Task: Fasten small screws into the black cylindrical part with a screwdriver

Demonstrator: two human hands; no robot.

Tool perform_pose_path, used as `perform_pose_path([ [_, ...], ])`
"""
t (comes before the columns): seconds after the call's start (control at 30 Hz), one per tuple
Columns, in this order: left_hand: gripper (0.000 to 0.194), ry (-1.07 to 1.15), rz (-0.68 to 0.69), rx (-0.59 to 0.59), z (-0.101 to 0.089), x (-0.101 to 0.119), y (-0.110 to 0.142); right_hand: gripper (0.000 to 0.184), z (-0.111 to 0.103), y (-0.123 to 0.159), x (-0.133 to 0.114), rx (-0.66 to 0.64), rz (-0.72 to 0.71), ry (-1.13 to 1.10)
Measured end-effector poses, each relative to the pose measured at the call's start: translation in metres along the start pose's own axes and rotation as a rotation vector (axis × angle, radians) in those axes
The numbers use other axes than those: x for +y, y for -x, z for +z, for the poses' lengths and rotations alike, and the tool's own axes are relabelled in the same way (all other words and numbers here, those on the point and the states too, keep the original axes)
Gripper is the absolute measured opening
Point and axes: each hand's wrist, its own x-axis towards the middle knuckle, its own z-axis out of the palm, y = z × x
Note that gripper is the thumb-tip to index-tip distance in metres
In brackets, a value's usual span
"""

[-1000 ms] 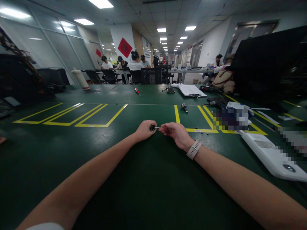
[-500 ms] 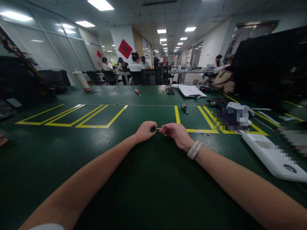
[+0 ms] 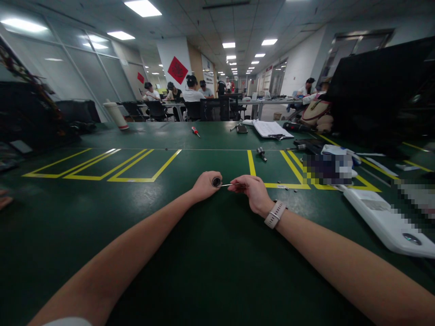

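My left hand (image 3: 205, 184) is closed around a small round dark part with a shiny metal rim (image 3: 216, 182), its open end facing me. In the fingers of my right hand (image 3: 250, 189) is a thin metal rod (image 3: 225, 184), pinched near its right end. The rod's tip reaches the lower edge of the round part; whether it goes inside, I cannot tell. Both hands are just above the green table. Beyond my right hand lies a metal cylindrical part (image 3: 261, 154), with several small dark pieces (image 3: 287, 189) near the yellow tape.
A red screwdriver (image 3: 195, 131), a clipboard with papers (image 3: 272, 129) and a white bottle (image 3: 116, 115) are farther back. At right lie a white device (image 3: 387, 222) and a cloth (image 3: 336, 156). Another person's hand (image 3: 4, 199) shows at the left edge.
The rod has tilted and its tip now sits lower on the round part. My right hand has shifted slightly right and down; my left hand has barely moved.
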Motion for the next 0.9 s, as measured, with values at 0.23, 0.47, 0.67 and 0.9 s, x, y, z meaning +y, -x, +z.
perform_pose_path([
  [0.23, 0.008, -0.026, -0.012, 0.003, 0.0006, -0.0014, 0.0002, 0.013, -0.0030, -0.0043, 0.0048, 0.085, -0.001, 0.003],
  [0.47, 0.009, -0.018, -0.021, 0.000, 0.0007, -0.0025, -0.0001, 0.013, -0.0044, -0.0043, 0.0052, 0.109, -0.005, 0.005],
  [0.67, 0.008, -0.021, -0.016, 0.006, 0.0020, -0.0040, 0.0004, 0.014, -0.0044, -0.0042, 0.0046, 0.145, 0.007, -0.004],
  [0.9, 0.007, -0.017, -0.021, 0.003, 0.0028, -0.0057, 0.0008, 0.015, -0.0043, -0.0031, 0.0046, 0.145, -0.020, 0.008],
])
